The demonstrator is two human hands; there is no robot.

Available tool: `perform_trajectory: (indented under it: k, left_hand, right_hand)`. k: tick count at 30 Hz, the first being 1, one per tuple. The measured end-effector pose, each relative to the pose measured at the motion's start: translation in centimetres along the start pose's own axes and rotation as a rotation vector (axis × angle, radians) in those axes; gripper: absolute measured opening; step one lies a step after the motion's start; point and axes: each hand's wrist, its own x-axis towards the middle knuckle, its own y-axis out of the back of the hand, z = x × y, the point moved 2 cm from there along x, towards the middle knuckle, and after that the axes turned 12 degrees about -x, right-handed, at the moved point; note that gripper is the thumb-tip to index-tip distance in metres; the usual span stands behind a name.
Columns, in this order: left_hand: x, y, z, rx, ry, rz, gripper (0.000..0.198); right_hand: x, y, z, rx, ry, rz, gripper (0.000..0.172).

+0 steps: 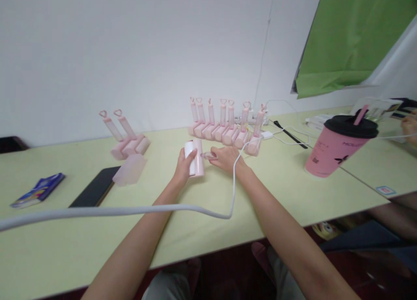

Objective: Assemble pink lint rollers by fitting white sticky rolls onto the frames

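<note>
Pink-and-white roller (196,158) sat above the pale table (65,248), midway along, short of the row by the wall; its white cylinder showed beside a pink casing. Left hand (185,163) had it gripped, thumb across the white part. Right hand (225,157) pinched a small clear pink piece (208,156), pointed at the casing's side; could not tell whether the two touched. Progress, as judged: this unit looked unfinished, no upright handle on it. Beyond it, a row of seven pink rollers (220,133) with handles upright, heart-shaped loops at most tips; to the left, two more pink rollers (130,146) in the same state. Nine therefore appeared complete, one in work. Translucent pink cover (129,169) lay loose in front of the left pair, at the end of a dark flat object (96,187); its use with the held unit unconfirmed. Farther left, blue packet (39,190). White cable (182,207) crossed the view in front of the forearms. Right side: lidded pink cup (335,152), black strap (290,135) behind it, part of another person's hand (409,127) at the edge.
</note>
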Motion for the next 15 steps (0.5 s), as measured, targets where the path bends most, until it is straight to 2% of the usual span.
perform_trajectory:
  k: [3, 7, 15]
  left_hand:
    - [0.64, 0.23, -0.19, -0.123, 0.05, 0.043, 0.055]
    - [0.99, 0.57, -0.1, -0.135, 0.037, 0.063, 0.059]
    - [0.77, 0.72, 0.3, -0.11, 0.073, 0.013, 0.059]
  right_hand:
    - [-0.02, 0.63, -0.38, 0.05, -0.04, 0.067, 0.041]
    - [-0.02, 0.7, -0.43, 0.052, 0.006, 0.095, 0.036]
    - [-0.12, 0.41, -0.35, -0.012, 0.04, 0.035, 0.03]
